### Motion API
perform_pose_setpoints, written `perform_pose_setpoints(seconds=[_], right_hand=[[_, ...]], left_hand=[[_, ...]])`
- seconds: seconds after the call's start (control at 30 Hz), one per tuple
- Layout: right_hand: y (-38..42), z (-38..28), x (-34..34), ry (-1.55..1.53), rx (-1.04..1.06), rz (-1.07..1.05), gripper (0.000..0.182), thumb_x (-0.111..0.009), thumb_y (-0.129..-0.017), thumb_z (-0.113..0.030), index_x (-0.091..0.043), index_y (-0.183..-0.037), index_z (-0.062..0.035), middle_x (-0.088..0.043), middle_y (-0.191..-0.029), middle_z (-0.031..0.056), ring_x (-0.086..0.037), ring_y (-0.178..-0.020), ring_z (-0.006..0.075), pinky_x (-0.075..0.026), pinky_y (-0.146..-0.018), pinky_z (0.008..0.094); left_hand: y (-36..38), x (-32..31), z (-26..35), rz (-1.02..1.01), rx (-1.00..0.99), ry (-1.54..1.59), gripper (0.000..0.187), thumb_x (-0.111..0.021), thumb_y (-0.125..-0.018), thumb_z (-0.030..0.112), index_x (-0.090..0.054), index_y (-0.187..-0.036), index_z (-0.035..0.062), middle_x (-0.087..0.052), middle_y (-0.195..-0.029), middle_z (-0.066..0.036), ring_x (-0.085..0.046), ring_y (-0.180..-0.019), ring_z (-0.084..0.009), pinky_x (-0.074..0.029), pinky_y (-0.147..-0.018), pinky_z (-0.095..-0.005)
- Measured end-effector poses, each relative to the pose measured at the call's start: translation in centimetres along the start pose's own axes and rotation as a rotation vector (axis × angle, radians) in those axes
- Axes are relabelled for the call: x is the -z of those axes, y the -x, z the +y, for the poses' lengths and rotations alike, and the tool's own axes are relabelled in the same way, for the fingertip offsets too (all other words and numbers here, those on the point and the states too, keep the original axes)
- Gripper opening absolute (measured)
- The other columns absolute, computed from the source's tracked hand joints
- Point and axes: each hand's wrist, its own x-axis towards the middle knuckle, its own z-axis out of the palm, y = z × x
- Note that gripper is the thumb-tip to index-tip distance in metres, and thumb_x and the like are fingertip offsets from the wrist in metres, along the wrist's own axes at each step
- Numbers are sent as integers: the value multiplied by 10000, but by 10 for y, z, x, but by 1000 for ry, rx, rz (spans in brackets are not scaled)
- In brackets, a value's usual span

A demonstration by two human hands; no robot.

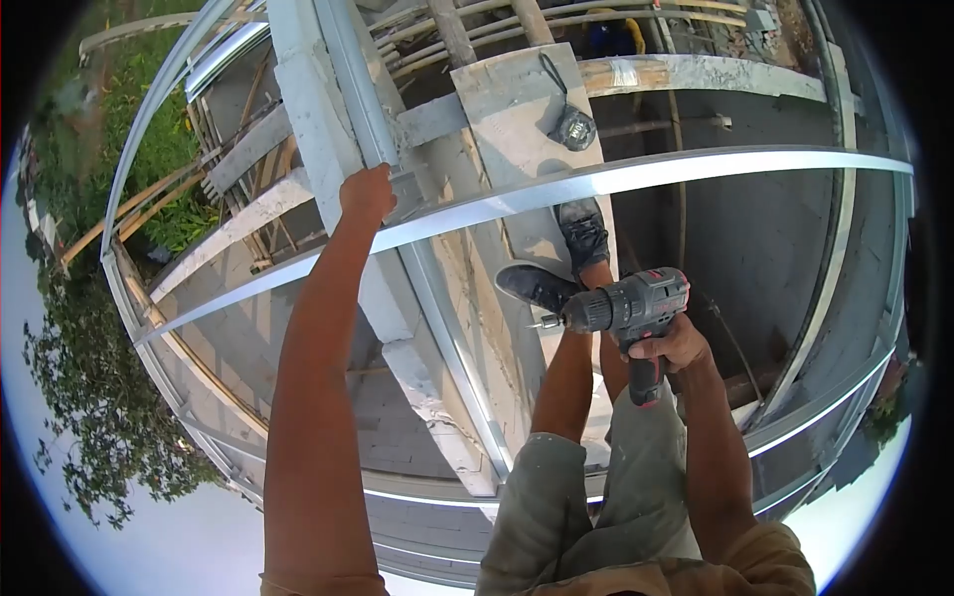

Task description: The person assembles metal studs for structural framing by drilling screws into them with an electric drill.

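My right hand (678, 346) is wrapped round the handle of a grey and black cordless drill (636, 303), whose bit points left, over my shoes. My left hand (369, 195) is closed at the edge of a metal channel (356, 89) that lies along the concrete beam, near where a long curved-looking metal strip (556, 189) crosses over it. What its fingers hold is partly hidden. A tape measure (574, 129) with a strap rests on the board (497, 109) beyond my feet.
My dark shoes (581, 233) stand on the narrow board and beam. Deep gaps open on both sides, with a grey floor (755, 228) below at the right. Bamboo poles (457, 35) lie at the top. Part of another person (616, 38) shows below them.
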Motion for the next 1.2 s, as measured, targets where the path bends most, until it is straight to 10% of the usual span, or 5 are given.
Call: perform_pose_setpoints(seconds=[0.93, 1.0, 1.07, 1.13, 1.2], right_hand=[[-314, 119, 43, -129, 252, 123, 350, -762, -819, -124, -634, -1126, -15, -681, -1073, 98, -666, -983, 241, -533, -780, 341], [-372, 155, 121, 624, 1094, -127, 446, -766, -816, -123, -591, -1213, -19, -654, -1178, 75, -600, -1142, 205, -519, -895, 349], [-342, 78, 49, -444, 360, -422, 421, -766, -831, -259, -623, -1162, -41, -679, -1108, 137, -678, -963, 225, -570, -844, 376], [-317, 20, -20, -82, 258, 17, 376, -765, -846, -221, -627, -1123, -6, -704, -944, 123, -696, -792, 213, -588, -699, 334], [-327, 5, -31, -33, 432, -135, 324, -753, -822, -138, -631, -1095, -15, -700, -904, 128, -686, -779, 197, -568, -665, 318]], left_hand=[[5, 4, -2, 24, -15, 52, 435, -715, -778, 228, -621, -1187, 114, -706, -939, -136, -692, -905, -318, -553, -801, -424], [3, 3, -1, 37, 4, 79, 461, -730, -763, 267, -617, -1182, 115, -700, -893, -147, -687, -884, -338, -548, -796, -440], [2, 5, -1, -13, 13, 104, 453, -730, -757, 256, -617, -1171, 113, -696, -885, -152, -688, -870, -338, -547, -786, -445], [2, 3, -2, 15, 17, 91, 440, -727, -755, 246, -619, -1160, 112, -696, -883, -154, -689, -855, -337, -547, -776, -446], [1, 3, -2, -2, 13, 93, 433, -729, -752, 245, -622, -1150, 113, -696, -870, -153, -688, -846, -337, -546, -768, -447]])
